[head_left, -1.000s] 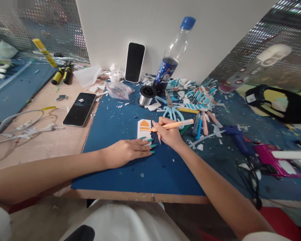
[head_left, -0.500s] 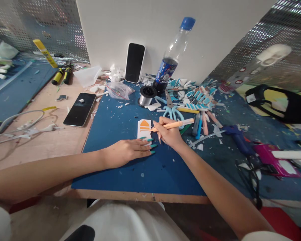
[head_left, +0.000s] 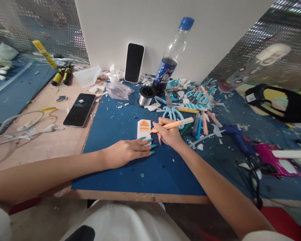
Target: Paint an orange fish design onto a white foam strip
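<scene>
A small white card (head_left: pixel 140 135) lies on the blue mat (head_left: pixel 110 127), marked with an orange rounded shape and orange stripes below it. Flat across the card's lower part rest the fingertips of my left hand (head_left: pixel 122 152), the fingers stretched out with long teal nails. My right hand (head_left: pixel 169 134) is closed around an orange marker (head_left: pixel 172 125). The marker's tip touches the card at its right side, by the lowest stripe. Its back end points up to the right. My left fingers cover the card's bottom edge.
Behind the card stand a wire spool (head_left: pixel 146 96), light-blue scissors (head_left: pixel 171 108) and a cola bottle (head_left: pixel 167 63). One phone (head_left: pixel 134 63) leans on the white board; another phone (head_left: pixel 79 110) lies left. Foam scraps (head_left: pixel 200 95) pile at the back right, near a glue gun (head_left: pixel 239 139).
The marker's tip and my right hand have shifted very slightly left along the lowest orange stripe. My left hand stays in place on the card.
</scene>
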### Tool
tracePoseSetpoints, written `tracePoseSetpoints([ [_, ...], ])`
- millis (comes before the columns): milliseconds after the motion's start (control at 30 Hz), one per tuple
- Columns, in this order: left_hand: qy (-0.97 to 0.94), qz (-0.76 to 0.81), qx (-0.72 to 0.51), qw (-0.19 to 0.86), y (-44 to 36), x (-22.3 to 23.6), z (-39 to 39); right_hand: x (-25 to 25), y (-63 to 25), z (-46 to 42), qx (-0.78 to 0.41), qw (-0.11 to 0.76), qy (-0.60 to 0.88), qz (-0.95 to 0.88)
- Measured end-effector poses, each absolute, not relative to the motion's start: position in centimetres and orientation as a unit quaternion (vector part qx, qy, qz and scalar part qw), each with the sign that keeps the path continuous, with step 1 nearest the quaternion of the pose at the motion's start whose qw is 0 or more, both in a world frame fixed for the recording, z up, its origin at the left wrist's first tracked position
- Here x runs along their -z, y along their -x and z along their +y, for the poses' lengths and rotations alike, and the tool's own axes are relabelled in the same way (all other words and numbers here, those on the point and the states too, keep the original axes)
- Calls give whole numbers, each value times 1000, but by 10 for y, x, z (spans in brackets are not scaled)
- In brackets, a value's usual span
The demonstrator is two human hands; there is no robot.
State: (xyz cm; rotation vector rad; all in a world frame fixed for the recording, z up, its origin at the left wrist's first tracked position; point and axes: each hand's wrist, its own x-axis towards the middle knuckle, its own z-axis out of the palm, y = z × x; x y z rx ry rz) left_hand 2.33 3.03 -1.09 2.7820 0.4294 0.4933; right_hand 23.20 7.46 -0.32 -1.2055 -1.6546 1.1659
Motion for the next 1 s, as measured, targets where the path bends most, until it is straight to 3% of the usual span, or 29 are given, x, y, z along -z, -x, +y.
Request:
tracePoseSetpoints([
  [267,-963,150,-178,138,-24,12,30,7,-228,74,-473,430,466,-612],
  [1000,-962,150,-185,132,-24,14,30,8,-216,73,-503,384,426,-647],
])
